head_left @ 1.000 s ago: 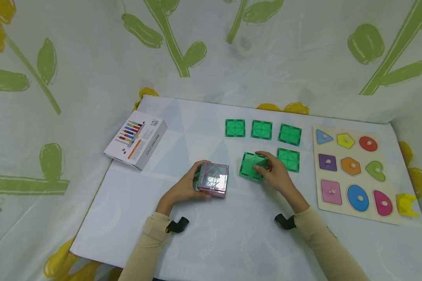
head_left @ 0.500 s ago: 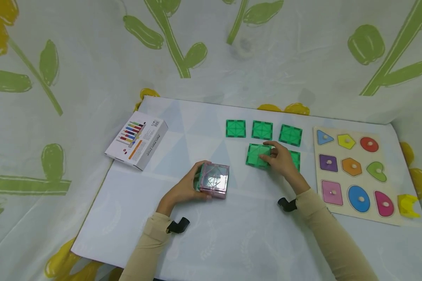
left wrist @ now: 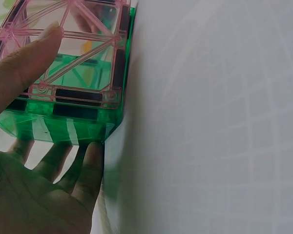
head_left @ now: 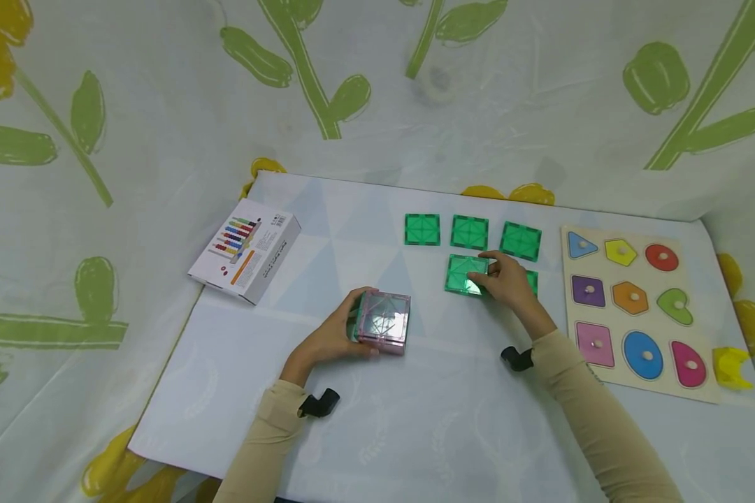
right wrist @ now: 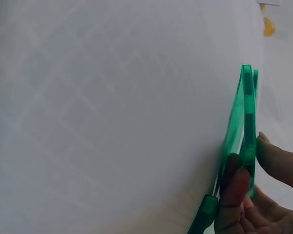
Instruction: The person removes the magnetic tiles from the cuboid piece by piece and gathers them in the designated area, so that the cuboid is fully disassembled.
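My left hand grips a stack of square magnetic tiles on the table. Pink tiles lie on top and green beneath; in the left wrist view the thumb presses the stack's pink face and the fingers support its green side. My right hand pinches a green magnetic tile between thumb and fingers. In the right wrist view this tile is seen edge-on. Another green tile is partly hidden behind the right hand. Three green tiles lie in a row behind, the leftmost tile included.
A wooden shape puzzle board with knobbed pieces lies at the right, with a yellow piece beside it. A white box picturing coloured beads stands at the back left. The table's back edge meets a leaf-patterned curtain.
My right hand has carried the green tile back and slightly right, towards the row of tiles. My left hand and its stack have stayed in place.
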A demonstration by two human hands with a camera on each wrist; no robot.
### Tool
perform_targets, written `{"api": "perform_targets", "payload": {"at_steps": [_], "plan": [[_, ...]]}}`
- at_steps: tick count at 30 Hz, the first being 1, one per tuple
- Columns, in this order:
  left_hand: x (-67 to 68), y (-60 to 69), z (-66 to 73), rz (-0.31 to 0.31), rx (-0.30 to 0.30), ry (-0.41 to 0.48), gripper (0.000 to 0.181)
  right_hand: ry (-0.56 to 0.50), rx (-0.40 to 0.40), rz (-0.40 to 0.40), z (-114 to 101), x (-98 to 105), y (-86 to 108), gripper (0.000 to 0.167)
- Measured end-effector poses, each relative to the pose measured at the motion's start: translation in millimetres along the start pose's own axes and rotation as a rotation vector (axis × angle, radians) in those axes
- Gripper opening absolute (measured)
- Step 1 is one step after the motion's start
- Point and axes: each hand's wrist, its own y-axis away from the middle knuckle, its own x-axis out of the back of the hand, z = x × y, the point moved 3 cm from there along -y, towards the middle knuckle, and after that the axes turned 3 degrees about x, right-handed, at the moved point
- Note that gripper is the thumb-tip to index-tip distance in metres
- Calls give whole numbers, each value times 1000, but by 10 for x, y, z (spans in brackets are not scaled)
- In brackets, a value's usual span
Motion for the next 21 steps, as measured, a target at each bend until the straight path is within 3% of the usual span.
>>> {"api": "perform_targets", "payload": {"at_steps": [21], "plan": [[-5,-4,-4,1,-18,16,110,108,16,-12,-43,24,-20,59]]}}
